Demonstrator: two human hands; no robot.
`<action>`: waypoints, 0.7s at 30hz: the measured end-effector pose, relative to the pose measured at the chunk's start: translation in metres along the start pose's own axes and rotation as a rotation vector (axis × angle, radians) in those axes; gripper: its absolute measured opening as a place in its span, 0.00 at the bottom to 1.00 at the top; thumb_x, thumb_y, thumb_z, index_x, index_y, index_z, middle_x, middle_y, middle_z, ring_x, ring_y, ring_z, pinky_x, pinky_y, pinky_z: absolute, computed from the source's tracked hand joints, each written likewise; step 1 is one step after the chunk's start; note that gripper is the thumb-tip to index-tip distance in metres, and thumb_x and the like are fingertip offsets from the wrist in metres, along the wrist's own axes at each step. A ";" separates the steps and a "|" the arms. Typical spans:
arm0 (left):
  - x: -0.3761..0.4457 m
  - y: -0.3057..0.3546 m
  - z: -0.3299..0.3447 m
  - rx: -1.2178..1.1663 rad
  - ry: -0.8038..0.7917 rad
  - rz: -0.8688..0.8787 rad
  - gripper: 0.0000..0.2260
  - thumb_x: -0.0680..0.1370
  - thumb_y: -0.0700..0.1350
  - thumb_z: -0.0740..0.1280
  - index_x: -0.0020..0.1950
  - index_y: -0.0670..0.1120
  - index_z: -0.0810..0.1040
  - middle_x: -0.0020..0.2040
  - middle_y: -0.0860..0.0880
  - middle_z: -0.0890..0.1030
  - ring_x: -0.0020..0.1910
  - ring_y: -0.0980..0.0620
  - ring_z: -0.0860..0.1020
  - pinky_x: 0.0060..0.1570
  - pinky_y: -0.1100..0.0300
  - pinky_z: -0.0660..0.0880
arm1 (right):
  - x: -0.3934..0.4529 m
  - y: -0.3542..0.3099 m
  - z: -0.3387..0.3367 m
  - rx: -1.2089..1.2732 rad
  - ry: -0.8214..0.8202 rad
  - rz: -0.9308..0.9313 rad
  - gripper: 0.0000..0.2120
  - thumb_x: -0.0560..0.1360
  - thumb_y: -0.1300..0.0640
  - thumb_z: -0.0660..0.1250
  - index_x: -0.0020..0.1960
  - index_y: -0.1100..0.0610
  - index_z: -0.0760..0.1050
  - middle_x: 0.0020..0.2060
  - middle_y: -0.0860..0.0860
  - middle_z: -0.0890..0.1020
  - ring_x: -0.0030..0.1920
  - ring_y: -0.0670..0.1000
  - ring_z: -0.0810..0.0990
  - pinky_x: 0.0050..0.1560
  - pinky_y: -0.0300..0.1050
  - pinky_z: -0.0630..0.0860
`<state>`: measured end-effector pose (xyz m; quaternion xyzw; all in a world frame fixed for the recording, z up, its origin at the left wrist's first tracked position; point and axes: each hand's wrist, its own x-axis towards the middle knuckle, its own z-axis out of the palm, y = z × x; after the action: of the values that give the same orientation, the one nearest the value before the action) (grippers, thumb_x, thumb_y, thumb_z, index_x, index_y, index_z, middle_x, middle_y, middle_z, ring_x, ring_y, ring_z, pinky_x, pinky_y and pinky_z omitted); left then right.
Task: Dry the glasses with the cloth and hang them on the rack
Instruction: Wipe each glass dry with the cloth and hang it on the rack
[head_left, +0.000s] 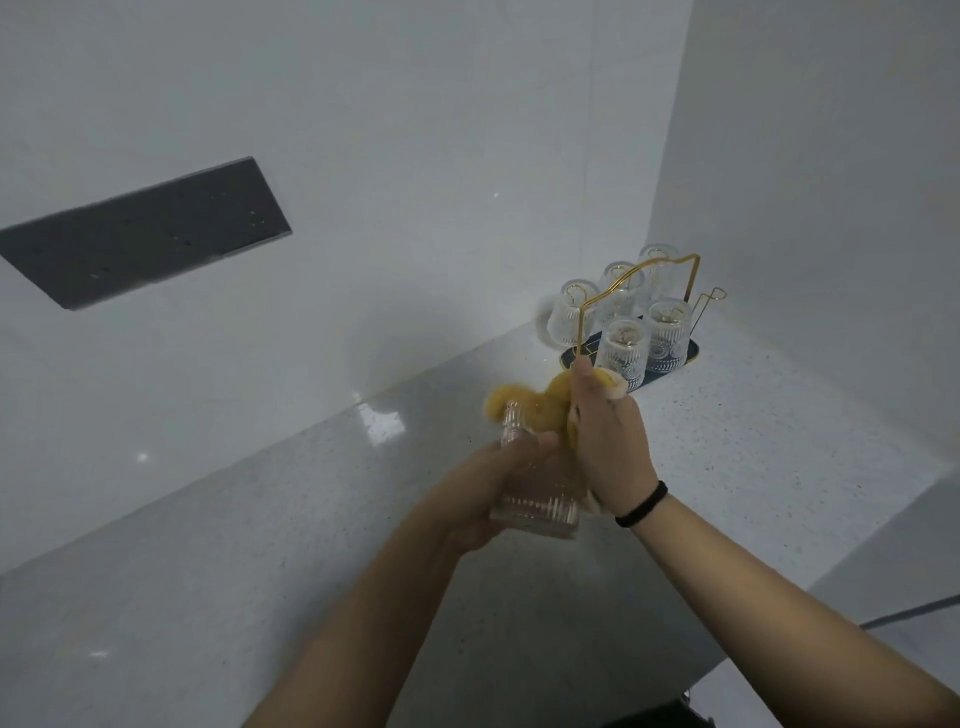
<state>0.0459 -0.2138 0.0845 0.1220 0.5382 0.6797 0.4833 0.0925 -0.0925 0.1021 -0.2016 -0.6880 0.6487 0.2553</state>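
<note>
My left hand (488, 480) grips a clear ribbed glass (535, 512) tilted over the counter, its mouth pointing up and away. My right hand (605, 436) holds a yellow cloth (524, 405) bunched against the glass's upper end. Just behind the hands stands the gold wire rack (641, 270) on a dark oval base (691, 351), with several ribbed glasses (621, 348) hanging upside down on its pegs. One gold peg at the rack's right end (709, 306) is bare.
The speckled grey counter (311, 519) runs into a corner of white walls behind the rack. A dark grey panel (145, 234) is set in the left wall. The counter's edge drops off at the lower right (883, 530).
</note>
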 end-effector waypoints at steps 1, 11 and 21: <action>-0.001 -0.001 -0.001 -0.028 -0.052 -0.026 0.26 0.65 0.52 0.76 0.58 0.43 0.75 0.46 0.43 0.84 0.41 0.47 0.84 0.40 0.55 0.81 | -0.001 -0.001 -0.002 0.027 0.019 -0.002 0.20 0.80 0.54 0.54 0.30 0.54 0.66 0.24 0.48 0.68 0.24 0.42 0.66 0.29 0.35 0.64; -0.001 -0.028 0.014 0.239 0.325 0.304 0.35 0.64 0.55 0.77 0.67 0.51 0.69 0.60 0.48 0.79 0.52 0.50 0.83 0.49 0.52 0.81 | 0.021 0.004 -0.013 -0.222 0.252 -0.082 0.25 0.80 0.50 0.55 0.24 0.54 0.61 0.19 0.47 0.65 0.22 0.47 0.65 0.28 0.44 0.61; 0.002 -0.014 0.028 -0.472 -0.045 -0.033 0.27 0.75 0.61 0.62 0.61 0.40 0.75 0.49 0.39 0.80 0.42 0.48 0.81 0.38 0.59 0.81 | 0.022 0.003 -0.021 0.080 0.185 -0.303 0.20 0.75 0.46 0.56 0.26 0.49 0.60 0.17 0.43 0.65 0.20 0.41 0.62 0.22 0.37 0.57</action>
<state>0.0719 -0.1958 0.0833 0.0118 0.3552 0.7757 0.5215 0.0879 -0.0621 0.1015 -0.1443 -0.6576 0.6085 0.4201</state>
